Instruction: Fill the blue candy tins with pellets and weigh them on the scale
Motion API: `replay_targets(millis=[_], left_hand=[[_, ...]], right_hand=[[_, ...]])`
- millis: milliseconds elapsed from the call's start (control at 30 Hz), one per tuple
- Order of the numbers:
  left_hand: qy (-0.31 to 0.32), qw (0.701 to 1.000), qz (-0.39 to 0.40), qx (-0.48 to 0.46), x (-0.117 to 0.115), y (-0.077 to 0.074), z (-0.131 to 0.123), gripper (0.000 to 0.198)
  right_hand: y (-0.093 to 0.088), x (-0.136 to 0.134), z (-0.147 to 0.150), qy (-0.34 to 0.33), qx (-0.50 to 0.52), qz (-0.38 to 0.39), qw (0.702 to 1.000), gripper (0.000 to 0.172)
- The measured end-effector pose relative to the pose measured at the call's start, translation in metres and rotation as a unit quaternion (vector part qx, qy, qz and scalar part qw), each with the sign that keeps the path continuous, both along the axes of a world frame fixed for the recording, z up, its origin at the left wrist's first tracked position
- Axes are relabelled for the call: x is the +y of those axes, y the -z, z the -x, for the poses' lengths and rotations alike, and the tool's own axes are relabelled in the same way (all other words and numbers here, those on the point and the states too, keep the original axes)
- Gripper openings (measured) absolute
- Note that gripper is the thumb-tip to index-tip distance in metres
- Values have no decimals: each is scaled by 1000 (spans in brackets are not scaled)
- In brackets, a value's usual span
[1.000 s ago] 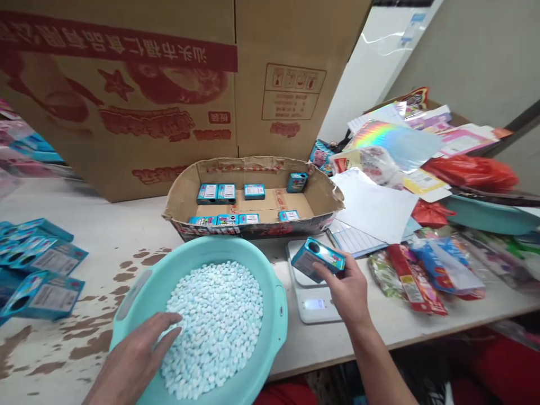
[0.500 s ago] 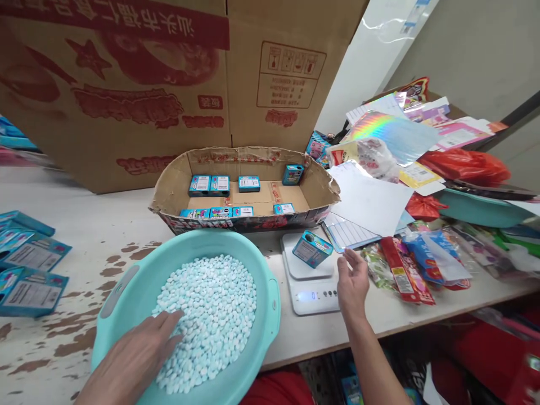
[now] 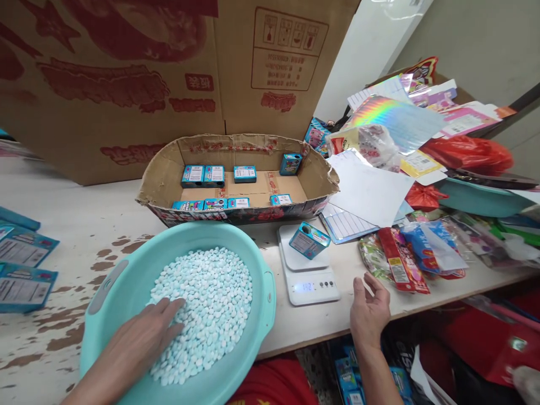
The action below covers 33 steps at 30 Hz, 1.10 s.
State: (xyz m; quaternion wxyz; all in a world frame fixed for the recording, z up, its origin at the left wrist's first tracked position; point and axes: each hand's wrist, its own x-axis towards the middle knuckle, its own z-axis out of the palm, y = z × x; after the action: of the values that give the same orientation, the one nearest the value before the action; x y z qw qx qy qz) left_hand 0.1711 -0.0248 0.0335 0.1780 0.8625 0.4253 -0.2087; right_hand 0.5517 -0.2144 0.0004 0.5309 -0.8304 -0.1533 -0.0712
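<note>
Tablets (image 3: 202,309), small, round and pale blue-white, filled the teal basin (image 3: 265,292) at the table's near edge in the head view. The left hand (image 3: 139,343) lay flat on the heap's near side, fingers stretched out among them and closed on nothing. The right hand (image 3: 369,309) hung loose and empty over the table edge, fingers slack, near the scale (image 3: 312,284). A blue box (image 3: 309,240) sat tilted on the scale's plate. Behind lay a cardboard tray (image 3: 324,180).
</note>
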Motion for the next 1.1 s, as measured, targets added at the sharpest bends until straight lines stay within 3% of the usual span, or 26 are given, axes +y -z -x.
replay_targets(millis=[567, 700, 900, 967, 1033, 1100], left_hand=[[-20, 999, 3, -29, -2, 0, 0, 46], [-23, 999, 19, -25, -6, 0, -2, 46], [41, 989, 122, -72, -9, -11, -4, 28], [9, 984, 130, -118, -7, -20, -5, 24], [-73, 963, 163, -202, -4, -27, -6, 20], [-187, 898, 261, -301, 0, -33, -5, 21]], right_hand=[[-3, 22, 3, -35, 28, -19, 999, 47], [-9, 38, 6, -81, 25, -13, 996, 49], [-12, 78, 6, -181, 89, 55, 978, 63], [-17, 88, 7, -190, 105, 74, 973, 57], [-27, 94, 12, -188, 98, 58, 976, 52], [-43, 94, 24, -193, 83, 14, 978, 52]])
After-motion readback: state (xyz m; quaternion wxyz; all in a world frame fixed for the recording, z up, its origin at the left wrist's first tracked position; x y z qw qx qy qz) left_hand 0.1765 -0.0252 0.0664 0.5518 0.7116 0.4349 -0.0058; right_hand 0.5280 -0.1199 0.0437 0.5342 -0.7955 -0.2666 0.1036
